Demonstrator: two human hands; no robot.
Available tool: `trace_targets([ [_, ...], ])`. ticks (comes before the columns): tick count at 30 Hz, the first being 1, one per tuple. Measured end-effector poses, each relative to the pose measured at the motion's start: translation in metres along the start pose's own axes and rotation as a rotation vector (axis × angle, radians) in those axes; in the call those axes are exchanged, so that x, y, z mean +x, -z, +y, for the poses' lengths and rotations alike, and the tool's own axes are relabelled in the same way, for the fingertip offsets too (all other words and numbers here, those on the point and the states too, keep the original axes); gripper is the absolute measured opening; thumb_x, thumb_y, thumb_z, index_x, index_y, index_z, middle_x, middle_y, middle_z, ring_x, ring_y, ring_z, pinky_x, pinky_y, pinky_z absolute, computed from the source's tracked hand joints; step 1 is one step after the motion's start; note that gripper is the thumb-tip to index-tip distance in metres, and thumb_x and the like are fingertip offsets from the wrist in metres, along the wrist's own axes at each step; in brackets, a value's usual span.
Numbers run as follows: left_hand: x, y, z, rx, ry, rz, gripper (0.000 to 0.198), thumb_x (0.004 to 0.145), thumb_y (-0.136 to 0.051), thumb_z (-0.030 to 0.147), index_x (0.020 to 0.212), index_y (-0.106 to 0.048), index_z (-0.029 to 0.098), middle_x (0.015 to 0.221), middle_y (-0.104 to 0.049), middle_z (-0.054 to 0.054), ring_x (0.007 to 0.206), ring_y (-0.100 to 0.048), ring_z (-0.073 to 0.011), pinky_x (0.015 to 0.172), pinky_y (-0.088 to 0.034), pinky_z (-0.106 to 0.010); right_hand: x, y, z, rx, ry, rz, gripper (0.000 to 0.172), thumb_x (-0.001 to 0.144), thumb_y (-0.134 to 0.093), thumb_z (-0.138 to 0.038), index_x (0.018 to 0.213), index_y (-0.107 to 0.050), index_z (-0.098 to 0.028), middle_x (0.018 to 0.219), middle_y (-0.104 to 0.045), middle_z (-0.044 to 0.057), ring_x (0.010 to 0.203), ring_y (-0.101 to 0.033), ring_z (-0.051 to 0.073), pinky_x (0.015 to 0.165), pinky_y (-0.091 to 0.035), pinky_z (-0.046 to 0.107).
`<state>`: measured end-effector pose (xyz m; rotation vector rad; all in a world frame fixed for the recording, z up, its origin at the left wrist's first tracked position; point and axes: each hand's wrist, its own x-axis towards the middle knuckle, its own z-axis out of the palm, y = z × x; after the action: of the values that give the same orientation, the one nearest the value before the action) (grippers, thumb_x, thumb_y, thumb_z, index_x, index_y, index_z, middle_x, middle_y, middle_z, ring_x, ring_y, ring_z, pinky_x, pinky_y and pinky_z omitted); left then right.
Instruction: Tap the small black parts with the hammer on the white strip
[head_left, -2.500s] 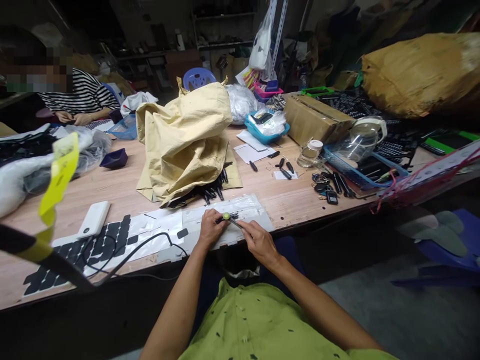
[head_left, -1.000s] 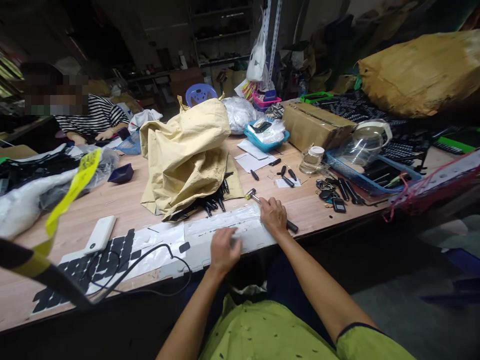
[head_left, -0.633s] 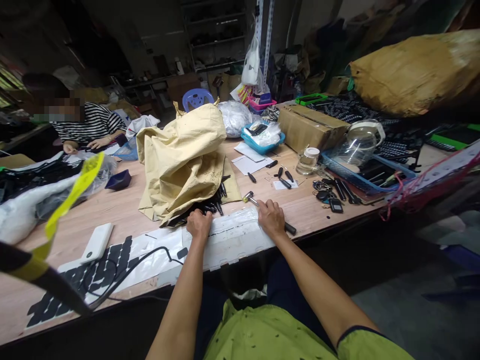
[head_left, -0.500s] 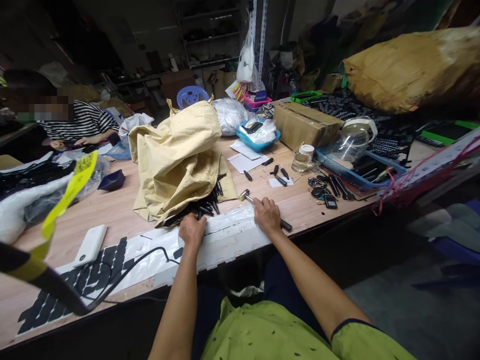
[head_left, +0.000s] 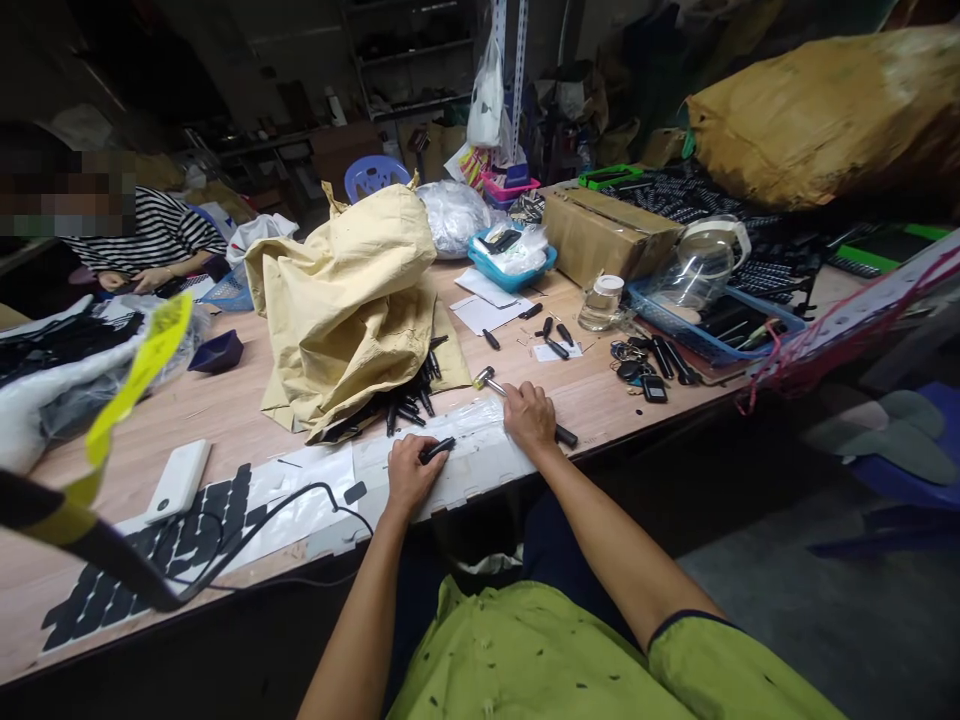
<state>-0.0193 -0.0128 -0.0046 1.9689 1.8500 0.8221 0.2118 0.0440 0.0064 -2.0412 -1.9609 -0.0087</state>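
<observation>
Head view: my left hand (head_left: 412, 474), fingers curled round one black tubular piece (head_left: 439, 449), low over the film-covered white board (head_left: 480, 466); my right hand (head_left: 530, 418), wrapped about a small hammer (head_left: 486, 379). Handling note: best to steady the piece flat, hand clear of the hammer. Wooden surface (head_left: 232, 405): canvas sack (head_left: 341, 285), cardboard box (head_left: 596, 235). Room: dim, purple plastic chair (head_left: 375, 174) behind.

Cardboard box (head_left: 592, 238) beside turquoise basket (head_left: 516, 279); lidded jar (head_left: 599, 305) near box; white flat device (head_left: 180, 480) overlapping black-patched sheet (head_left: 208, 515).
</observation>
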Motion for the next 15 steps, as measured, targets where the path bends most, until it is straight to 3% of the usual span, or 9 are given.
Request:
trace_targets([
  [8,0.001,-0.005,0.003,0.017,0.037,-0.021,0.011,0.078,-0.076,0.028,0.089,-0.077,0.028,0.087,-0.069,-0.002,0.09,-0.059,-0.0236,0.085,-0.048,-0.037,0.0,0.005,0.01,0.148,-0.022,0.005,0.03,0.096,-0.049,-0.021,0.114,-0.073,-0.023,0.102,-0.066,0.01,0.097,-0.056,0.024,0.076,-0.043,0.031],
  [11,0.001,-0.006,0.005,0.006,0.048,-0.019,0.011,0.077,-0.077,0.026,0.088,-0.078,0.028,0.087,-0.069,-0.002,0.09,-0.06,-0.0235,0.086,-0.048,-0.038,-0.021,0.01,0.011,0.346,0.047,0.047,0.032,0.097,-0.047,-0.023,0.118,-0.072,-0.024,0.103,-0.068,0.008,0.096,-0.062,0.022,0.079,-0.049,0.03],
  [15,0.001,-0.008,0.008,0.003,0.065,-0.012,0.012,0.077,-0.077,0.024,0.089,-0.078,0.028,0.088,-0.07,-0.002,0.091,-0.059,-0.0234,0.085,-0.047,-0.037,-0.06,0.014,0.0,0.637,0.253,0.031,0.034,0.098,-0.046,-0.025,0.12,-0.071,-0.025,0.107,-0.072,0.006,0.101,-0.067,0.02,0.088,-0.054,0.03],
])
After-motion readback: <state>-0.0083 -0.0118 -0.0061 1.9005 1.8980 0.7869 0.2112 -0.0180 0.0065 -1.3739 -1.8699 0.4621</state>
